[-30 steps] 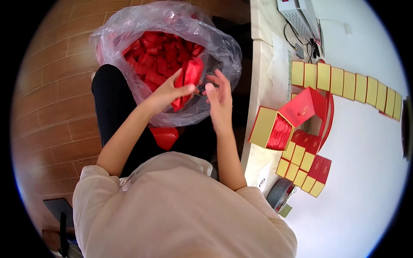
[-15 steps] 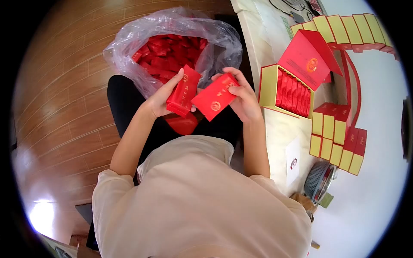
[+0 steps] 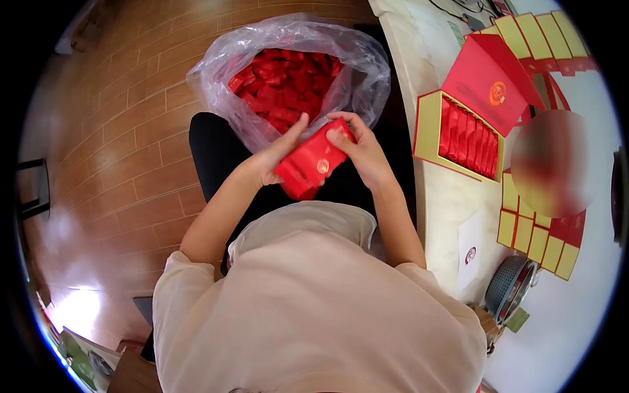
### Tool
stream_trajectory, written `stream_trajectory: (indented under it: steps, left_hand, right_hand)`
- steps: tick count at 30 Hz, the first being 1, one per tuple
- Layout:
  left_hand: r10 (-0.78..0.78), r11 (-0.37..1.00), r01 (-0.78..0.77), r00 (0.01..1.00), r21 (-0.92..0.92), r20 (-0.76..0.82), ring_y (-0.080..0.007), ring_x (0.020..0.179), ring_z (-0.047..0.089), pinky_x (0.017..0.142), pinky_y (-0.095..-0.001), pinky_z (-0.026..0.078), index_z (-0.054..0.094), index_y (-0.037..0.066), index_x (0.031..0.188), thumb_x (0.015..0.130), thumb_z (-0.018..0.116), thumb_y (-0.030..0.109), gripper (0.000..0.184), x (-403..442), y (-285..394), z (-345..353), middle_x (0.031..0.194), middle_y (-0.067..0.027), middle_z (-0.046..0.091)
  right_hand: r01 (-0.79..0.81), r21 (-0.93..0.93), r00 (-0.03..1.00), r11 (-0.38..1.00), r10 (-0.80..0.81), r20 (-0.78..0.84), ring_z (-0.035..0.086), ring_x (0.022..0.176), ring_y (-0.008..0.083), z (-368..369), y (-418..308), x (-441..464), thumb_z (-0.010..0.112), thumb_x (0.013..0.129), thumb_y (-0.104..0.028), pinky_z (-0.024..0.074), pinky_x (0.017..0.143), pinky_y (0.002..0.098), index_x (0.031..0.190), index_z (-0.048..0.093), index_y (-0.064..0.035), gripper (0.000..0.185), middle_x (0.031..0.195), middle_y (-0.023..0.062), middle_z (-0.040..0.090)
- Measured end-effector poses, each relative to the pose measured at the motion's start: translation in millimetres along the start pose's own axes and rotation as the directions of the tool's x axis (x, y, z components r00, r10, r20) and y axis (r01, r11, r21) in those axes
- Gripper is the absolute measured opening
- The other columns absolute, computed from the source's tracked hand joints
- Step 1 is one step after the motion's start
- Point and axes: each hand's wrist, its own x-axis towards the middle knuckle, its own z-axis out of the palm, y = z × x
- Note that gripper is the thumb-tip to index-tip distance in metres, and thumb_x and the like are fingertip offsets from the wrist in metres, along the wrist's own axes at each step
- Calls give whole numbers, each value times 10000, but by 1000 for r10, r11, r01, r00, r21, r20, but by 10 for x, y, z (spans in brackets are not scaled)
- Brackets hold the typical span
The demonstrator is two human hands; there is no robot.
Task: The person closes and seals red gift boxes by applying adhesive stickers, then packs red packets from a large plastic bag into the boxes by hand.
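Note:
Over the lap, my left hand (image 3: 280, 157) is closed round the lower left side of red packets with gold print (image 3: 314, 159). My right hand (image 3: 362, 149) grips their upper right end, thumb lying on top. The packets are pressed together, so I cannot tell how many there are. Just beyond the hands stands a clear plastic bag (image 3: 216, 59), its mouth wide and many red packets (image 3: 288, 85) heaped inside. Below the held packets a red piece (image 3: 301, 193) shows, partly hidden.
At the right, a lidded gift box (image 3: 427, 131) stands open on the table (image 3: 445, 203) with a row of red packets. Red-and-yellow boxes (image 3: 524, 232) are stacked beside it, partly behind a blurred round patch. A printed paper (image 3: 469, 242) and a grey basket (image 3: 503, 285) lie nearer.
The packets held apart in my two hands have come together. My right hand has moved left, toward my left hand. The whole view has shifted slightly.

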Motion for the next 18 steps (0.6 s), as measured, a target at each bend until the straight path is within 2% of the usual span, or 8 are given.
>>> stream_trajectory:
  steps: [1, 4, 6, 8, 9, 12, 14, 18]
  left_hand:
    - [-13, 1000, 13, 1000, 10, 3, -176, 921, 658, 821, -329, 538, 539, 54, 1235, 856, 398, 747, 802, 46, -11, 6, 1079, -91, 654]
    - [427, 904, -428, 904, -23, -29, -246, 1256, 482, 986, -397, 450, 317, 45, 1422, 871, 274, 766, 908, 241, -38, 22, 1381, -159, 454]
    - [545, 838, -543, 838, 55, -16, -272, 1360, 350, 1051, -428, 384, 139, 92, 1481, 887, 420, 689, 888, 296, -88, 64, 1453, -170, 343]
    - [835, 396, -788, 523, 470, 172, -293, 1324, 383, 1049, -441, 382, 56, 141, 1488, 848, 659, 511, 954, 350, -115, 169, 1448, -172, 345]
    - [839, 374, -787, 512, 490, 181, -288, 1263, 436, 1018, -433, 412, 24, 178, 1486, 777, 801, 249, 1053, 422, -122, 140, 1419, -166, 359]
    - [823, 425, -723, 559, 544, 99, -294, 1157, 544, 948, -452, 473, 47, 208, 1485, 801, 761, 135, 992, 460, -81, 349, 1328, -174, 437]
    - [809, 471, -696, 585, 542, 48, -247, 1061, 586, 930, -421, 486, 100, 204, 1480, 828, 689, 44, 893, 455, -43, 445, 1230, -134, 468]
    - [750, 643, -690, 655, 332, -92, -155, 959, 528, 857, -307, 486, 225, 202, 1465, 854, 658, 19, 771, 410, 166, 734, 1120, -61, 470]
  right_hand:
    - [-114, 135, 991, 984, 122, -50, 587, 856, 95, -49, 39, -11, 677, 899, -253, 476, 672, 251, 1205, 536, -96, 371, 982, 12, 613]
    - [-149, 514, 953, 845, 261, -153, 585, 834, 92, -225, 229, 48, 622, 932, -305, 453, 650, 248, 1174, 568, -104, 318, 1012, 11, 631]
    - [-143, 603, 952, 784, 276, -134, 606, 820, 132, -253, 312, 23, 603, 943, -310, 480, 624, 268, 1118, 572, -91, 282, 1008, 32, 643]
    - [-224, 746, 923, 627, 383, -44, 603, 811, 145, -144, 320, -19, 563, 966, -291, 497, 633, 290, 1138, 567, -79, 273, 1017, 51, 640]
    - [-254, 785, 901, 565, 434, -20, 599, 778, 164, -68, 319, -64, 517, 988, -260, 508, 637, 298, 1138, 568, -63, 252, 1001, 60, 632]
    - [-378, 786, 919, 489, 299, 256, 604, 814, 154, -60, 633, -177, 401, 1027, -277, 517, 674, 278, 1167, 515, -43, 296, 985, 78, 619]
    - [-382, 732, 922, 564, 292, 256, 602, 760, 148, -41, 338, -306, 368, 1032, -319, 507, 617, 273, 1142, 513, -42, 332, 946, 97, 626]
    - [-326, 253, 945, 911, 325, 48, 577, 714, 131, -141, -267, -662, 371, 1026, -385, 477, 564, 260, 1176, 514, -35, 407, 891, 99, 637]
